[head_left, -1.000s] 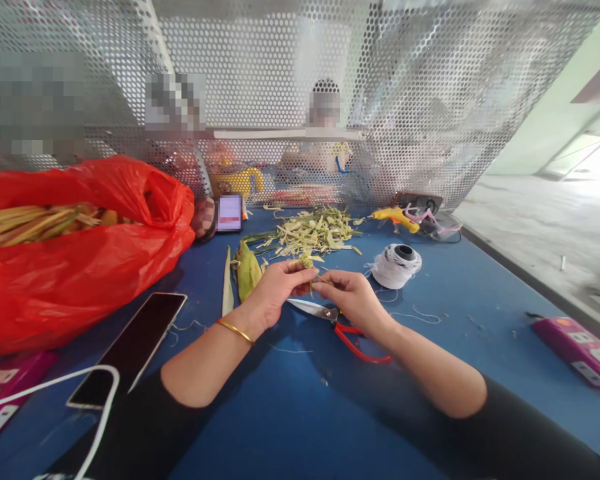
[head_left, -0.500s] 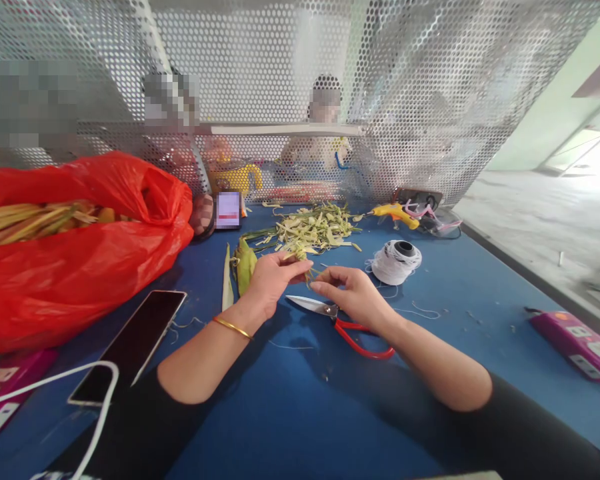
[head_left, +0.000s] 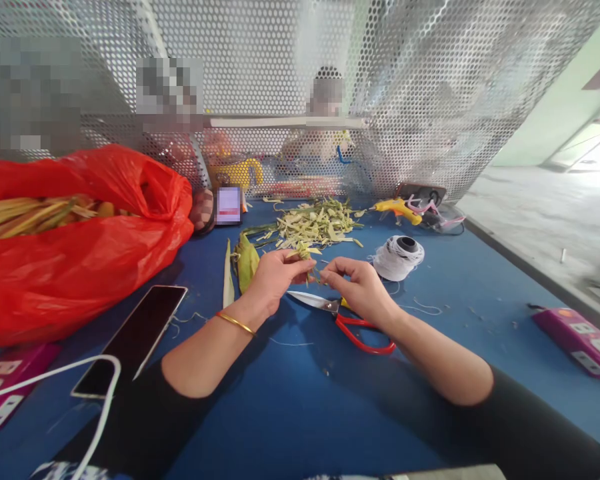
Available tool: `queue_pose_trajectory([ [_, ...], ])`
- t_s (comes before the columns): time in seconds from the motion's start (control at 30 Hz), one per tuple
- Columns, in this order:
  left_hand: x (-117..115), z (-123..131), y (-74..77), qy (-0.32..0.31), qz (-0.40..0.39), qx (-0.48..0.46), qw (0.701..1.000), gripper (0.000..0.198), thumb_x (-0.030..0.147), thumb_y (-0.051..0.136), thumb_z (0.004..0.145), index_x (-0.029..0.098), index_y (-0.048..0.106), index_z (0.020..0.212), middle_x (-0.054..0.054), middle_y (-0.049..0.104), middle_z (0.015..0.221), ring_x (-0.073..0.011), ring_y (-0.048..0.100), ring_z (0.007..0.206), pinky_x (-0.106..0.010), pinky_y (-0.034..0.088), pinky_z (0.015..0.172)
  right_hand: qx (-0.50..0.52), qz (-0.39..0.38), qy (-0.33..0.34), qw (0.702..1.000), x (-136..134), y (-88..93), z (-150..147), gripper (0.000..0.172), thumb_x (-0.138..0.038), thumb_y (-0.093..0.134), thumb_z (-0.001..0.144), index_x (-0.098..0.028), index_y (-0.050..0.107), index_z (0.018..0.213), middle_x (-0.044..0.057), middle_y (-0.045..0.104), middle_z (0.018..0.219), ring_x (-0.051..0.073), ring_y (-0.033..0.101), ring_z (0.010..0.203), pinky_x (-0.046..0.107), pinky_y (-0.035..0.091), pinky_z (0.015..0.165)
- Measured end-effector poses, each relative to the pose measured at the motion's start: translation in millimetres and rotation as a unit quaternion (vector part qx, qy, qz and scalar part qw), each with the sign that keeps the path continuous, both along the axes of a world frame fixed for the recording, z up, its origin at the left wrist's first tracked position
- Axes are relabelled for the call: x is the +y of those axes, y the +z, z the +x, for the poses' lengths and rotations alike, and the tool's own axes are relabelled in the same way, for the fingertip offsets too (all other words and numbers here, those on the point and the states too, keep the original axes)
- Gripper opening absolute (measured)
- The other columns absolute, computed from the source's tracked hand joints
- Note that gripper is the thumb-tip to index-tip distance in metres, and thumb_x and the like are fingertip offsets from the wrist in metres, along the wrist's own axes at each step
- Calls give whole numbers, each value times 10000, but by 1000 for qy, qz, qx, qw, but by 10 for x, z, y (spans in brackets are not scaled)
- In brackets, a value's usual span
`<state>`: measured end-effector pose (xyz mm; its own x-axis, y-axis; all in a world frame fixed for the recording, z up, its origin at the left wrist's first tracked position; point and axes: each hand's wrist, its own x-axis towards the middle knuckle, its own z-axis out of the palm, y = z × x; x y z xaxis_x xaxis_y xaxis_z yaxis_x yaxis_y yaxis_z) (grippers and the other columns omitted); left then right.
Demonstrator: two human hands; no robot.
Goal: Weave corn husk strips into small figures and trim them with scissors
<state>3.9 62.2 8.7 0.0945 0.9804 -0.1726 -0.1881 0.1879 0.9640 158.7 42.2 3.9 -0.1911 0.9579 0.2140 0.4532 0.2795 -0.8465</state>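
As the right hand (head_left: 364, 287) eases aside, the left hand (head_left: 275, 277) keeps its pinch

Over the last second the gap between the two sets of fingertips has widened slightly, and a yellow patch (head_left: 346, 303) beside the pivot of the scissors (head_left: 333, 307) now shows clear of the right hand. The small leaf bundle (head_left: 304, 251) stays in the left hand, held between thumb and fingers, in front of the pile of leaf scraps (head_left: 321, 223). The right thumb and finger form a narrow pinch near its trailing ends; whether a strand is caught there, I cannot tell. The handwork on the bundle therefore looks unfinished. The spool of white thread (head_left: 397, 260) remains beside the right hand.
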Motion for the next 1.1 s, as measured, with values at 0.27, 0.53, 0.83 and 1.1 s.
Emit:
queue_pose_trajectory([
  [0.27, 13, -49, 30, 33, -23, -10, 999, 210, 166, 835, 543, 125, 639, 607, 1, 627, 564, -124, 586, 505, -300, 497, 625, 43, 30, -85, 995, 33, 21, 26, 257, -382, 533, 758, -186, 569, 596, -27, 506, 540, 119, 432, 558, 260, 336, 556],
  [0.53, -34, -12, 49, -14, -24, 6, 1000, 246, 194, 847, 486, 143, 609, 523, 32, 578, 500, -111, 562, 467, -268, 490, 570, 93, 62, -90, 990, 70, -29, 21, 197, -388, 654, 726, -192, 644, 740, 7, 643, 697, 158, 569, 684, 302, 448, 684],
  [0.83, -104, 54, -65, -111, -35, 35, 993, 225, 190, 840, 442, 148, 645, 545, 45, 581, 514, -109, 567, 504, -268, 510, 569, 97, -9, -24, 995, 30, -11, -9, 207, -371, 697, 681, -193, 670, 784, 6, 679, 712, 163, 612, 700, 308, 473, 694],
  [1.1, -84, 24, -106, -140, -17, 44, 989, 281, 324, 856, 473, 145, 692, 612, 15, 624, 561, -105, 562, 517, -264, 493, 583, 118, -11, -36, 992, 40, -48, -6, 192, -355, 704, 672, -192, 620, 729, -16, 633, 662, 143, 576, 647, 287, 448, 640],
])
